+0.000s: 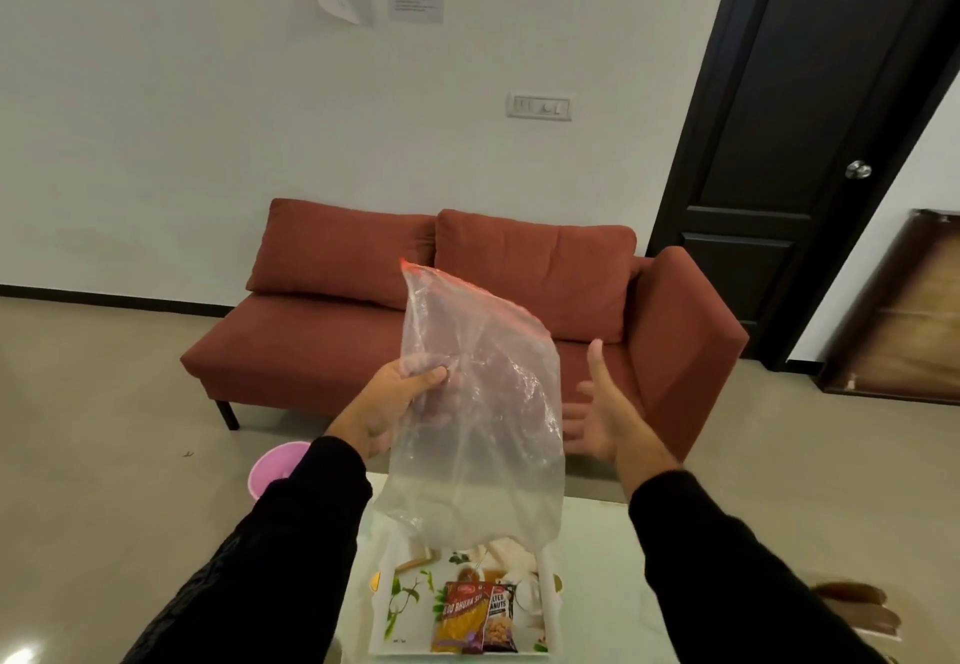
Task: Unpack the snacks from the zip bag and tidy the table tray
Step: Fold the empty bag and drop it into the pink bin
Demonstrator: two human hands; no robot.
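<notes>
My left hand [402, 398] grips a clear zip bag [483, 419] with a red zip strip at its top, held up in the air above the table. The bag looks empty and hangs down toward the tray. My right hand [597, 414] is open just right of the bag, thumb up, fingers partly hidden behind the plastic. Below, a white tray [387, 611] with a leaf print holds two snack packets: a red and yellow bhujia packet [460, 616] and a salted peanuts packet [501, 619] beside it.
The tray sits on a glossy white table [602, 585]. A pink tub [272, 468] stands on the floor to the left. A red sofa [337, 330] faces me, with a dark door [810, 107] at the right. Brown objects [857, 606] lie at the table's right edge.
</notes>
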